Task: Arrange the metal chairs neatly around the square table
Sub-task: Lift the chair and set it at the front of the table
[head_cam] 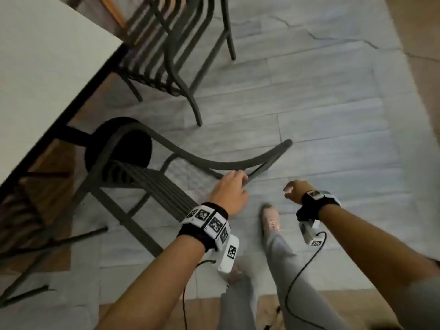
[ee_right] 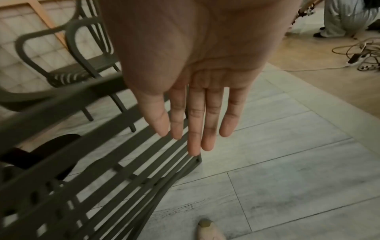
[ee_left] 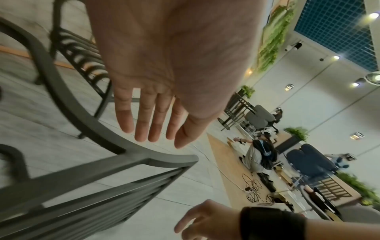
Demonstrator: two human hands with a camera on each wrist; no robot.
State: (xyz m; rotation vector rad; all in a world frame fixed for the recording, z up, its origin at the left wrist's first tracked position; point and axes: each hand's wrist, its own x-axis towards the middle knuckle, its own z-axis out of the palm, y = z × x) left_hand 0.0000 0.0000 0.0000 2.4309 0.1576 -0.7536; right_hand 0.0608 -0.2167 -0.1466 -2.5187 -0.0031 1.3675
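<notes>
In the head view, the square table fills the upper left of the frame, its pale top edged by a dark rim. 2 dark metal chairs show beside it. The far chair stands at top centre, its slatted seat partly tucked under the table edge. The near chair sits at centre left, its curved back rail sweeping from the table side toward the middle of the frame, with the slatted seat below it and a black round table base seen through the back. The left hand is at the right part of that back rail; the head view suggests contact, but the left wrist view shows the fingers straight and apart, just above the rail, clamped on nothing. The right hand hangs to the right of the chair, clear of it, and its grip is also apart, with straight fingers extended over the slats in the right wrist view. A pale shoe stands on the grey tiled floor between the 2 wrists.
</notes>
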